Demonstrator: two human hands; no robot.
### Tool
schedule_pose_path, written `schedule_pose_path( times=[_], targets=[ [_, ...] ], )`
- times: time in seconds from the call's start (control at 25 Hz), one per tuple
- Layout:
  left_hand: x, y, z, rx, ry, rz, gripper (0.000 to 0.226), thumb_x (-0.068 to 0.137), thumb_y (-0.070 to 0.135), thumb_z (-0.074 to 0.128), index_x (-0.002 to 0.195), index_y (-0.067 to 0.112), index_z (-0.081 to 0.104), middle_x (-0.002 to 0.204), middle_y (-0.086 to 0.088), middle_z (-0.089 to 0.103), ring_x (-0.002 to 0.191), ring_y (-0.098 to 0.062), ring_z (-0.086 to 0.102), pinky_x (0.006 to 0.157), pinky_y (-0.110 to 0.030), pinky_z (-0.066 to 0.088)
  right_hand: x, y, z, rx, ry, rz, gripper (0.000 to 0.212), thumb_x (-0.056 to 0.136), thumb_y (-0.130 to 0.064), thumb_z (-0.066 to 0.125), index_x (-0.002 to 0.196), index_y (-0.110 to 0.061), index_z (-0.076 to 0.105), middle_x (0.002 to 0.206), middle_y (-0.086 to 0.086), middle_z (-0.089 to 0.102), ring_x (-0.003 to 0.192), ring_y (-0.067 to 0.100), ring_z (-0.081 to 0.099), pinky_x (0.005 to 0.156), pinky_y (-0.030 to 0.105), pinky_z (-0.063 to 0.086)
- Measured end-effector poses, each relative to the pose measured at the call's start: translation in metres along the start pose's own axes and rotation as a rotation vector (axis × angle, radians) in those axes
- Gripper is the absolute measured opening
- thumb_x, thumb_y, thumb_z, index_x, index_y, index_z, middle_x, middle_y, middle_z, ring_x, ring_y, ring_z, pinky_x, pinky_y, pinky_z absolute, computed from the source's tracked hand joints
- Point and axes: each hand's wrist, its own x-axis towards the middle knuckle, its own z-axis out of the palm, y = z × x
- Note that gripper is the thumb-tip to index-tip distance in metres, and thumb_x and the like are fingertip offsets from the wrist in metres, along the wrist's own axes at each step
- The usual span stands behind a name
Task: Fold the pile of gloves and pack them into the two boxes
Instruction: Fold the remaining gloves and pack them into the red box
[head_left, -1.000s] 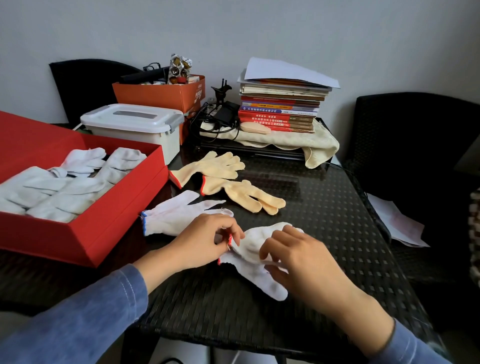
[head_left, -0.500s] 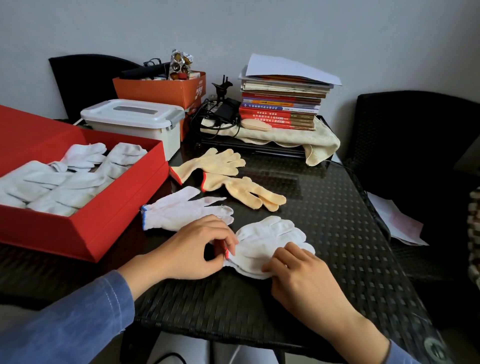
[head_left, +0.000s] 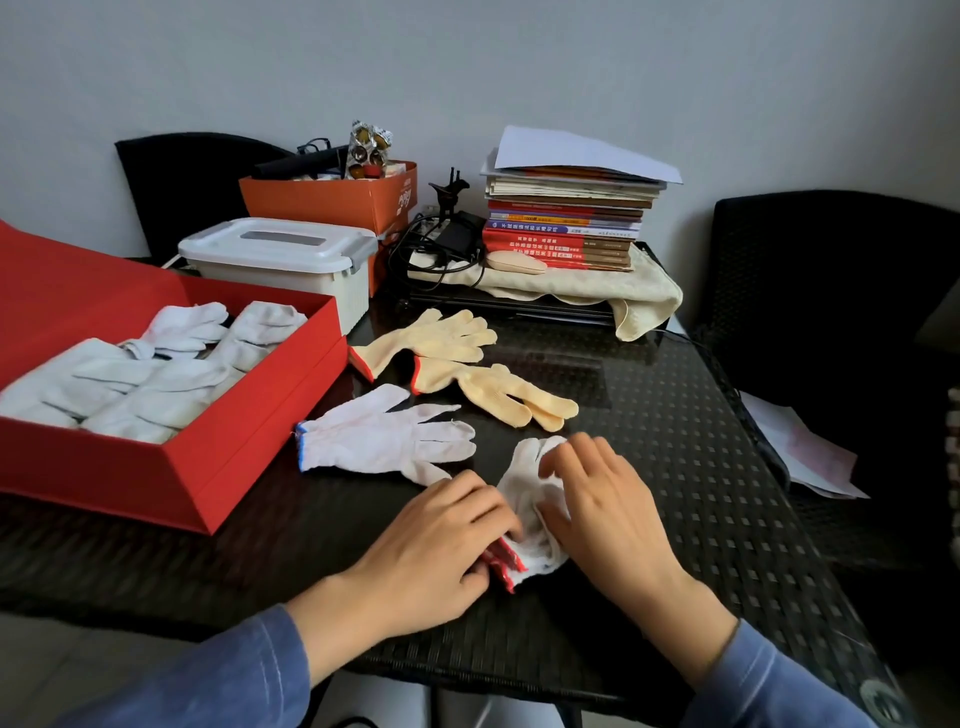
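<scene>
White glove (head_left: 530, 470) pinched at its red cuff by the left hand (head_left: 431, 540) and pressed by the right hand (head_left: 605, 512) with relaxed fingers, spread flat a moment ago, now doubled over, fold looks nearly done; blue-cuffed glove (head_left: 384, 436) and yellow pair (head_left: 441, 340) wait beyond, red box (head_left: 249, 447) left.

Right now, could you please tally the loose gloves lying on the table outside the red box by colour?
Yellow gloves: 2
White: 2, the blue-cuffed glove and the red-cuffed glove under the left hand and right hand
Total: 4
</scene>
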Motion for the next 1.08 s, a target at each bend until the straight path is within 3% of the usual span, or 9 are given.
schedule_pose_path(
  times=[0.12,0.28,0.44,0.56,0.68,0.76,0.88,1.0,1.08],
  targets=[
    [-0.001,0.004,0.001,-0.037,0.023,-0.017,0.027,0.072,0.025,0.052,0.097,0.028,0.06,0.096,0.019,0.056,0.094,-0.004,0.046,0.083,-0.015,0.037,-0.009,-0.001,0.0,0.01,-0.02,-0.028,0.015,0.076,-0.023,0.07,0.07,-0.02,0.057,0.065,-0.009,0.055,0.062,0.012,0.05,0.045,0.027,0.042],
    [-0.001,0.007,-0.001,-0.159,0.063,-0.108,0.021,0.075,0.028,0.052,0.093,0.027,0.062,0.085,0.019,0.054,0.087,0.001,0.043,0.079,-0.014,0.035,-0.023,0.008,-0.009,0.253,-0.117,-0.019,0.019,0.086,-0.035,0.042,0.092,-0.024,0.056,0.085,-0.015,0.058,0.082,0.008,0.053,0.063,0.029,0.05],
    [0.003,0.016,-0.005,-0.366,0.147,-0.25,0.023,0.078,0.029,0.057,0.101,0.033,0.058,0.09,0.021,0.056,0.092,-0.001,0.053,0.079,-0.019,0.044,-0.037,0.012,-0.012,0.377,-0.182,-0.046,0.038,0.073,-0.022,0.053,0.11,-0.027,0.048,0.104,-0.018,0.055,0.097,0.001,0.051,0.08,0.019,0.045],
    [0.022,0.021,-0.01,-0.586,0.247,-0.39,0.039,0.083,0.021,0.068,0.114,0.034,0.049,0.093,0.012,0.065,0.089,-0.004,0.062,0.079,-0.026,0.051,-0.038,0.005,-0.007,0.614,-0.129,0.135,0.034,0.083,-0.031,0.066,0.11,-0.027,0.045,0.1,-0.014,0.065,0.092,0.002,0.062,0.078,0.023,0.05],
    [0.038,0.013,-0.009,-0.35,0.387,-0.422,0.057,0.08,0.019,0.072,0.128,0.03,0.042,0.116,0.015,0.053,0.1,-0.002,0.056,0.083,-0.026,0.051,-0.023,-0.001,0.0,0.778,-0.086,0.383,0.039,0.086,-0.032,0.066,0.116,-0.029,0.042,0.089,-0.004,0.071,0.08,0.007,0.067,0.077,0.035,0.053],
    [0.037,0.008,-0.006,-0.126,0.454,-0.33,0.057,0.077,0.02,0.072,0.127,0.024,0.045,0.126,0.008,0.047,0.112,-0.008,0.05,0.091,-0.023,0.044,-0.012,-0.002,0.003,0.675,-0.086,0.433,0.053,0.084,-0.036,0.066,0.128,-0.032,0.036,0.097,-0.01,0.067,0.08,0.005,0.062,0.075,0.024,0.049],
    [0.025,0.005,-0.002,0.033,0.304,-0.114,0.029,0.081,0.028,0.064,0.109,0.022,0.059,0.113,0.008,0.056,0.109,-0.009,0.051,0.093,-0.024,0.039,-0.001,-0.007,0.007,0.557,-0.078,0.439,0.064,0.083,-0.039,0.066,0.136,-0.029,0.031,0.116,-0.015,0.055,0.088,0.007,0.059,0.074,0.024,0.043],
    [0.012,-0.006,0.007,0.051,0.138,-0.1,0.03,0.081,0.042,0.058,0.106,0.026,0.06,0.108,0.013,0.058,0.109,-0.008,0.051,0.096,-0.026,0.038,0.005,-0.01,0.012,0.288,-0.02,0.323,0.057,0.085,-0.028,0.061,0.137,-0.026,0.035,0.135,-0.006,0.039,0.1,0.019,0.058,0.063,0.031,0.044],
    [0.009,-0.011,0.01,0.041,0.113,-0.159,0.033,0.079,0.039,0.06,0.109,0.027,0.058,0.109,0.012,0.059,0.11,-0.008,0.052,0.095,-0.027,0.042,0.006,-0.011,0.016,0.112,0.026,0.142,0.044,0.084,-0.025,0.059,0.126,-0.023,0.047,0.137,-0.003,0.04,0.109,0.018,0.051,0.055,0.029,0.046]
  ],
)
